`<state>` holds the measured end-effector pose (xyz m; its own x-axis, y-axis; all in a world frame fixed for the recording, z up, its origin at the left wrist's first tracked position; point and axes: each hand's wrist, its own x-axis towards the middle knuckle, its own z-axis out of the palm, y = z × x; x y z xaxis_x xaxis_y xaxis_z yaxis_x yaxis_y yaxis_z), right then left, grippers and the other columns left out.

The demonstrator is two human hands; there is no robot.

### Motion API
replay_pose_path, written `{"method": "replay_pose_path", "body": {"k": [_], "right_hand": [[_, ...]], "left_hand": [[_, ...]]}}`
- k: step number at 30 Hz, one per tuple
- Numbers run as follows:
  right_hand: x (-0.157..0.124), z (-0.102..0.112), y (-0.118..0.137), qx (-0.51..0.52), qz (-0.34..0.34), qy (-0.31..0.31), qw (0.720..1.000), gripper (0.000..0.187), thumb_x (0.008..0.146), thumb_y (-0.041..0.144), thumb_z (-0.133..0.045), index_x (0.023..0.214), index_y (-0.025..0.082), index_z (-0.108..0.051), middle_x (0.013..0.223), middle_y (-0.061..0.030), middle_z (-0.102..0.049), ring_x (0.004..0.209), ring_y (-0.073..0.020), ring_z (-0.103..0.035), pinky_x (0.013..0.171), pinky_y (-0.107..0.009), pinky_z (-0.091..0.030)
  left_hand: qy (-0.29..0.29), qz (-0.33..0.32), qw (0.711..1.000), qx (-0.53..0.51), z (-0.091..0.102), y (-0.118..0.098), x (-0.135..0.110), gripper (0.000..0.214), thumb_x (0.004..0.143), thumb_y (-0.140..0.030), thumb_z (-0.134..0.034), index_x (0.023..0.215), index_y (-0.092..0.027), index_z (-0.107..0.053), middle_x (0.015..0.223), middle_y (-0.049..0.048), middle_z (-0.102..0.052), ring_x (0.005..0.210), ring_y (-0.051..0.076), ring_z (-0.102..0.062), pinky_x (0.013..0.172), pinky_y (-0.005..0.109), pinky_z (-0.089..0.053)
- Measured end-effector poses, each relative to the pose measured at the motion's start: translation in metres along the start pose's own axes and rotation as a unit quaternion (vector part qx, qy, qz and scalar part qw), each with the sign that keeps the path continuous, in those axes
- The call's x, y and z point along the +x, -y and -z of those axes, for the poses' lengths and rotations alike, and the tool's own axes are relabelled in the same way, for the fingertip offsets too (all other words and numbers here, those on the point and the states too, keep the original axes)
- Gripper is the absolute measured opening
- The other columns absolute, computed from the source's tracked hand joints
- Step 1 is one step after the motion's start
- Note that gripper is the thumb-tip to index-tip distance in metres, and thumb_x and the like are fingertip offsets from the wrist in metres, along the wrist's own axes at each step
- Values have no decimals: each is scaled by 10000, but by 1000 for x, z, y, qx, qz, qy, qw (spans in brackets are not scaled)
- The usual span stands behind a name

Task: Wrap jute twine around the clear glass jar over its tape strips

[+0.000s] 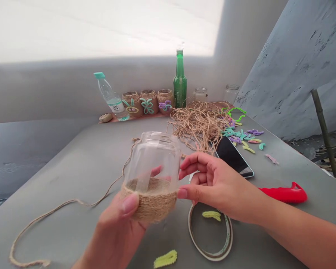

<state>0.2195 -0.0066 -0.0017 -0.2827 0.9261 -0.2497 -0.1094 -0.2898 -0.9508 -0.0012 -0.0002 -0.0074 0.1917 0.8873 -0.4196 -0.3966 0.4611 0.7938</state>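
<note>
Left hand point(116, 231) cups a glass jar point(154, 160) from below, thumb pressed on the twine wrap point(148, 201) round the jar's lower part, fingertips showing through the glass. Jar is held tilted, upper part bare. Right hand point(215, 183) grips narrow on the jar's right side, thumb on the wrap, fingers curled by the glass (contact there hard to call). Loose jute strand point(58, 205) runs from the jar across the grey table point(44, 179), curling at lower left.

Beyond the right hand: tangled jute pile point(197, 125), phone point(232, 157), pipe-cleaner bits point(238, 136) in mixed colours, red plastic tool point(285, 194). Below it: tape ring point(229, 235) around a yellow-green pipe-cleaner piece point(211, 215), second piece point(165, 259) just beside the jar's lower edge.

Far edge, in a row: water bottle point(110, 97), three wrapped jars point(148, 101) with pipe-cleaner shapes, green glass bottle point(180, 84), two bare jars point(200, 94)
</note>
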Motion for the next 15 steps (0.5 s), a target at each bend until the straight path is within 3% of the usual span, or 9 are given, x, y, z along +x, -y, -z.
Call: {"method": "replay_pose_path", "body": {"k": [2, 5, 7, 11, 12, 15], "right_hand": [[-1, 0, 0, 0, 5, 6, 1000, 559, 729, 217, -954, 1207, 263, -666, 1196, -9, -711, 737, -73, -605, 708, -226, -527], [0, 0, 1, 7, 12, 27, 1000, 498, 753, 230, -940, 1196, 247, -714, 1065, -7, -706, 754, -87, -581, 684, -218, -489], [1, -1, 1, 11, 15, 12, 1000, 481, 733, 233, -952, 1159, 209, -731, 913, 7, -685, 717, -87, -556, 647, -211, -462], [2, -4, -1, 0, 23, -58, 998, 645, 670, 227, -987, 1239, 190, -687, 736, 48, -635, 640, -92, -529, 611, -226, -462], [1, -5, -2, -8, 25, -64, 998, 652, 675, 230, -984, 1250, 201, -678, 722, 53, -629, 638, -97, -533, 613, -233, -468], [-2, -7, -6, -46, 37, -64, 996, 631, 698, 239, -970, 1256, 268, -676, 786, 49, -663, 656, -103, -547, 627, -243, -483]], "left_hand": [[32, 7, 999, -9, 0, 0, -1, 562, 480, -499, -970, 989, -279, -877, 924, 80, -861, 821, 305, -762, 703, 355, -654], [67, 26, 997, -20, -2, 1, 0, 525, 529, -497, -952, 994, -264, -876, 920, 91, -863, 793, 302, -765, 700, 376, -661], [55, 9, 998, -8, -3, 3, 2, 510, 553, -499, -949, 997, -261, -865, 946, 80, -864, 808, 293, -763, 702, 368, -659], [22, -72, 994, 80, 3, 10, 8, 539, 689, -573, -879, 1124, -263, -799, 1111, 80, -845, 967, 300, -747, 814, 358, -632], [23, -79, 992, 99, 6, 12, 8, 552, 726, -608, -845, 1161, -274, -776, 1151, 80, -835, 1011, 303, -740, 845, 358, -622], [47, -84, 982, 165, 15, 16, 8, 700, 668, -571, -911, 1293, -345, -690, 1125, 37, -833, 1049, 293, -732, 861, 331, -603]]}}
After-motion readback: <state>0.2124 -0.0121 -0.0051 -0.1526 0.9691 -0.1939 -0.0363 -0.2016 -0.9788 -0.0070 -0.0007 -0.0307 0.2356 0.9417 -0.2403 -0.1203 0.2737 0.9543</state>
